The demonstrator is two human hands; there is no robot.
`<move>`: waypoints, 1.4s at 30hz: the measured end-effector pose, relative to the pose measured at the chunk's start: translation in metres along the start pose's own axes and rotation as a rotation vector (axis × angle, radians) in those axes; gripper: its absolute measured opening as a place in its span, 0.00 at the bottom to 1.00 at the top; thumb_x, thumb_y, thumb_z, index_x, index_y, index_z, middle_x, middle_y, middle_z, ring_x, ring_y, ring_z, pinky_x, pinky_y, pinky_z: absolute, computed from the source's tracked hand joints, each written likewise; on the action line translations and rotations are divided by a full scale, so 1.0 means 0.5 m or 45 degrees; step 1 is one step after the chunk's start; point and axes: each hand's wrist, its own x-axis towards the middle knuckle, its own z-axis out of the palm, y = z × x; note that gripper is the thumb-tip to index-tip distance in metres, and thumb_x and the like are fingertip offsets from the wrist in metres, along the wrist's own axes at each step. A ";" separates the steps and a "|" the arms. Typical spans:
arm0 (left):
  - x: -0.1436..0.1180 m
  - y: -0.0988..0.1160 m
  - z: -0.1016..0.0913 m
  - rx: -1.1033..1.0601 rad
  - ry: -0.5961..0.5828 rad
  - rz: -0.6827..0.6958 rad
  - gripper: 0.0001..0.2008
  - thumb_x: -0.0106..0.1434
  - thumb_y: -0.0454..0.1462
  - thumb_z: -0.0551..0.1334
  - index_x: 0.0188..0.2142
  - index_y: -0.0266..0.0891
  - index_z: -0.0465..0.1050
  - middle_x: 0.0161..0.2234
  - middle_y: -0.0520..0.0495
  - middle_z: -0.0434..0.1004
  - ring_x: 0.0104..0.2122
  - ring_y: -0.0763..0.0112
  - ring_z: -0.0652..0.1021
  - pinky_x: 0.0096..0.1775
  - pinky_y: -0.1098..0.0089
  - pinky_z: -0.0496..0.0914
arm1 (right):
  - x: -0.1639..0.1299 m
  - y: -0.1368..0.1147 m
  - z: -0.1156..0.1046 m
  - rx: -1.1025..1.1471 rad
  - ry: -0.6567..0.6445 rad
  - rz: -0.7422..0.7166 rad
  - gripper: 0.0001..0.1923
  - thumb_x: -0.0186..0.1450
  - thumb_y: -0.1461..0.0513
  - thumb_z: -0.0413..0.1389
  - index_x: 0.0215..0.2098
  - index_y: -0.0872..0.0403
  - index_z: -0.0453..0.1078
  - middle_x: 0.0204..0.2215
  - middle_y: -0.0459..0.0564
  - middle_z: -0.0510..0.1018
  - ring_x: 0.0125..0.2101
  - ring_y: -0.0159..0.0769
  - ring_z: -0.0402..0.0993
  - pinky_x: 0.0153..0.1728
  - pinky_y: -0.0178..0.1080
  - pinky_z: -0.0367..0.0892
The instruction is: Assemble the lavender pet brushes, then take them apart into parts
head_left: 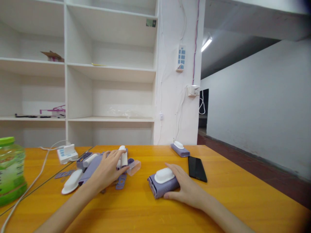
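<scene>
Purple case (167, 188) in right hand (186, 187), black phone (197, 169) near, parts (90, 169) under left hand (110, 165)

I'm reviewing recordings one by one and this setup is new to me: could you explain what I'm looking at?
There is no machine here: a person works bare-handed. The single picture comes from a camera worn on the head, looking forward and down.

On the orange-brown table, the right hand grips a lavender block with a white oval piece on top. The left hand lies over a cluster of lavender and white parts; whether it grips one is hard to tell.

Beyond the right hand are a dark phone and a similar block. At far left stands a green-lidded jar.
</scene>
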 end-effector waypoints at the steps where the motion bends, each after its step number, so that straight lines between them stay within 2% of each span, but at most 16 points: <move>1: -0.003 -0.008 0.004 0.001 -0.020 0.025 0.22 0.64 0.43 0.66 0.55 0.44 0.65 0.54 0.41 0.77 0.54 0.50 0.74 0.58 0.47 0.59 | -0.001 -0.001 -0.001 0.005 -0.003 0.001 0.54 0.56 0.43 0.66 0.72 0.51 0.50 0.68 0.59 0.57 0.68 0.49 0.52 0.68 0.50 0.49; 6: -0.019 -0.021 0.028 0.056 -0.136 0.191 0.23 0.67 0.36 0.61 0.60 0.45 0.63 0.61 0.40 0.72 0.63 0.53 0.68 0.66 0.40 0.40 | -0.002 -0.001 0.001 0.007 0.008 0.005 0.52 0.57 0.44 0.66 0.71 0.51 0.50 0.68 0.59 0.58 0.68 0.49 0.53 0.68 0.50 0.49; 10: -0.019 -0.020 0.032 0.099 -0.130 0.200 0.19 0.70 0.33 0.55 0.59 0.46 0.67 0.63 0.41 0.71 0.64 0.57 0.69 0.67 0.42 0.35 | -0.001 0.004 0.006 0.010 0.004 -0.004 0.53 0.57 0.44 0.66 0.71 0.51 0.50 0.69 0.58 0.57 0.68 0.49 0.52 0.68 0.50 0.48; 16: -0.014 -0.025 0.034 0.059 -0.115 0.104 0.16 0.68 0.32 0.56 0.53 0.45 0.71 0.53 0.41 0.80 0.57 0.54 0.76 0.66 0.41 0.44 | 0.001 -0.005 0.001 0.026 0.008 -0.007 0.52 0.56 0.45 0.66 0.71 0.52 0.51 0.67 0.59 0.59 0.67 0.51 0.54 0.67 0.50 0.50; 19: -0.017 -0.029 0.046 -0.007 -0.108 0.105 0.17 0.66 0.29 0.54 0.50 0.45 0.70 0.50 0.44 0.82 0.53 0.57 0.78 0.66 0.42 0.49 | 0.001 -0.011 -0.003 0.020 0.012 -0.002 0.51 0.56 0.45 0.67 0.70 0.52 0.53 0.66 0.59 0.61 0.66 0.51 0.56 0.66 0.50 0.52; 21: -0.020 -0.030 0.057 -0.025 -0.097 0.102 0.18 0.65 0.26 0.51 0.49 0.44 0.69 0.49 0.45 0.82 0.54 0.58 0.77 0.65 0.47 0.55 | 0.001 -0.012 -0.004 0.013 0.009 -0.001 0.51 0.56 0.45 0.67 0.70 0.52 0.53 0.65 0.59 0.61 0.65 0.50 0.57 0.67 0.50 0.52; 24: -0.024 -0.027 0.073 -0.049 -0.067 0.096 0.21 0.64 0.23 0.48 0.49 0.43 0.69 0.52 0.44 0.80 0.62 0.58 0.70 0.63 0.52 0.62 | 0.000 -0.010 -0.004 0.009 0.014 -0.013 0.51 0.56 0.45 0.67 0.70 0.52 0.52 0.65 0.58 0.61 0.65 0.48 0.57 0.67 0.48 0.52; 27: -0.023 -0.022 0.091 -0.062 -0.050 0.099 0.20 0.66 0.25 0.48 0.51 0.42 0.68 0.54 0.44 0.78 0.65 0.57 0.66 0.64 0.53 0.62 | -0.002 -0.009 -0.002 0.002 0.017 -0.023 0.51 0.57 0.45 0.67 0.70 0.53 0.53 0.66 0.58 0.61 0.65 0.47 0.57 0.67 0.47 0.52; 30: -0.020 -0.018 0.108 -0.064 -0.059 0.111 0.15 0.69 0.29 0.51 0.50 0.44 0.69 0.51 0.45 0.80 0.63 0.57 0.70 0.65 0.51 0.61 | -0.002 -0.009 -0.002 0.000 0.023 -0.029 0.50 0.57 0.46 0.67 0.70 0.53 0.53 0.65 0.58 0.62 0.65 0.47 0.57 0.67 0.47 0.52; 33: -0.019 -0.013 0.110 -0.050 -0.042 0.097 0.14 0.70 0.35 0.56 0.54 0.43 0.68 0.58 0.41 0.75 0.63 0.53 0.69 0.66 0.46 0.58 | 0.000 -0.008 -0.002 0.010 0.035 -0.037 0.50 0.57 0.47 0.68 0.70 0.52 0.53 0.65 0.57 0.62 0.65 0.46 0.58 0.66 0.46 0.53; 36: -0.021 0.009 0.085 -0.080 0.026 0.089 0.17 0.72 0.38 0.54 0.59 0.40 0.66 0.64 0.37 0.67 0.65 0.50 0.66 0.65 0.45 0.58 | 0.005 -0.005 -0.002 0.031 0.035 -0.030 0.51 0.55 0.47 0.69 0.70 0.52 0.54 0.64 0.58 0.64 0.64 0.48 0.59 0.66 0.48 0.53; 39: -0.029 0.059 0.043 -0.292 0.061 0.145 0.17 0.75 0.39 0.50 0.60 0.42 0.66 0.62 0.39 0.71 0.63 0.56 0.69 0.63 0.52 0.64 | 0.009 -0.005 0.004 0.064 0.037 -0.026 0.53 0.53 0.45 0.70 0.69 0.53 0.56 0.63 0.58 0.66 0.63 0.49 0.60 0.65 0.48 0.55; 41: -0.040 0.105 0.022 -0.447 -0.052 0.162 0.18 0.74 0.42 0.53 0.62 0.46 0.64 0.63 0.41 0.69 0.64 0.57 0.67 0.64 0.54 0.63 | 0.007 -0.010 0.012 0.096 0.050 -0.037 0.52 0.52 0.46 0.71 0.68 0.52 0.57 0.62 0.58 0.66 0.62 0.50 0.61 0.65 0.48 0.56; 42: -0.047 0.129 0.018 -0.502 -0.118 0.158 0.23 0.72 0.46 0.58 0.64 0.47 0.62 0.65 0.41 0.67 0.65 0.54 0.66 0.65 0.52 0.62 | 0.005 -0.014 0.016 0.118 0.054 -0.044 0.52 0.52 0.46 0.71 0.68 0.51 0.58 0.62 0.57 0.67 0.62 0.50 0.61 0.65 0.48 0.56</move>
